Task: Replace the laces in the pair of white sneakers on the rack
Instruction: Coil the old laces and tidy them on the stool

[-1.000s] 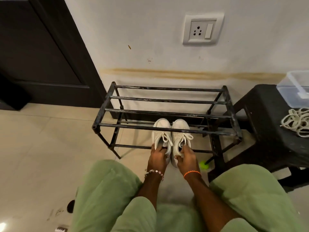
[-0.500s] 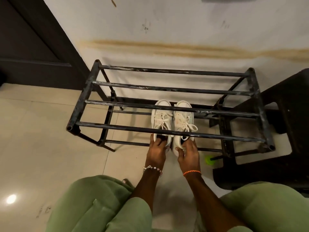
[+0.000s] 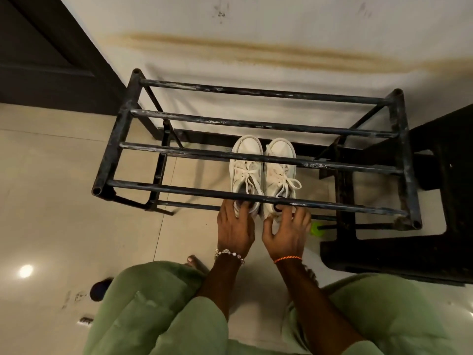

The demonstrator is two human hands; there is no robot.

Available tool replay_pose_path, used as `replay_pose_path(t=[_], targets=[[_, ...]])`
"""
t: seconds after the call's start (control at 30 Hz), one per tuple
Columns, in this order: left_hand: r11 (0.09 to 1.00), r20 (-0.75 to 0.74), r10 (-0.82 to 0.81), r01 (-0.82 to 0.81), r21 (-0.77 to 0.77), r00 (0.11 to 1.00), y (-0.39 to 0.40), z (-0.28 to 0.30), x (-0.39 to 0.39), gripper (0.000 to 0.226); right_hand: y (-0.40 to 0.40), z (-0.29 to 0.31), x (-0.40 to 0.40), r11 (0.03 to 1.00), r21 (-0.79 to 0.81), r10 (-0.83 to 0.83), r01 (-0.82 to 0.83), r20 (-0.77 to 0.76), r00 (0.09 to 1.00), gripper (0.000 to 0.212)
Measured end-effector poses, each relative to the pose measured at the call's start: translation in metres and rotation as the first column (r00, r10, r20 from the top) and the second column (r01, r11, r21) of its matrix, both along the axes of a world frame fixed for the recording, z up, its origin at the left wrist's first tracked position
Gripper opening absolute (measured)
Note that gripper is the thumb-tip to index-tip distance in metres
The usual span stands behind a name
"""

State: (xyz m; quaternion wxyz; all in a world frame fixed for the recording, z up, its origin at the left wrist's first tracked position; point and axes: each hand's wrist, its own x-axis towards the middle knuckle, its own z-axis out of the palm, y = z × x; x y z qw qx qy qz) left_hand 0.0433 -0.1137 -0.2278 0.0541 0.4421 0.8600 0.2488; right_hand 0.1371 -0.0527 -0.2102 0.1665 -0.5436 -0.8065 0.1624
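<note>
While both white sneakers [image 3: 263, 175] sit laced on the rack's [image 3: 258, 199] lower shelf, left hand [image 3: 234, 226] and right hand [image 3: 285, 230] each grip 1 heel just ahead; relacing likely hasn't begun.

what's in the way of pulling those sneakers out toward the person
The front top bar of the rack crosses just above the sneakers, so they can't lift straight up. Toward the person nothing visible blocks them; both the left hand and right hand already grip the heels.
</note>
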Motion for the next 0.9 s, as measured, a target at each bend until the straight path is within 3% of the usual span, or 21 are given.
replay_pose_path(t=[0.17,0.3,0.4,0.5,0.7,0.9], targets=[[0.977,0.068,0.038,-0.023,-0.21,0.997,-0.006,0.05,-0.001,0.032,0.004,0.037,-0.004,0.98,-0.019,0.197,-0.197,0.025,0.98,0.028],[0.922,0.153,0.114,-0.047,-0.383,0.982,-0.027,0.115,-0.008,0.029,-0.016,0.09,-0.018,0.917,-0.229,0.339,-0.328,0.013,0.941,0.025],[0.847,0.322,0.404,-0.217,-0.485,0.856,-0.035,0.172,-0.029,0.023,-0.03,0.134,-0.044,0.851,-0.308,0.453,-0.425,0.023,0.891,0.027],[0.744,0.31,0.637,-0.458,-0.486,0.706,-0.059,0.201,-0.055,0.023,-0.04,0.17,-0.087,0.798,-0.237,0.578,-0.554,0.038,0.816,0.025],[0.499,0.151,0.866,-0.801,-0.332,0.477,-0.139,0.22,-0.107,0.013,-0.081,0.207,-0.189,0.523,-0.179,0.85,-0.833,0.035,0.526,0.024],[0.263,0.23,0.955,-0.895,-0.361,0.188,-0.217,0.201,-0.128,0.014,-0.158,0.212,-0.258,0.177,-0.238,0.984,-0.955,0.049,0.17,0.029]])
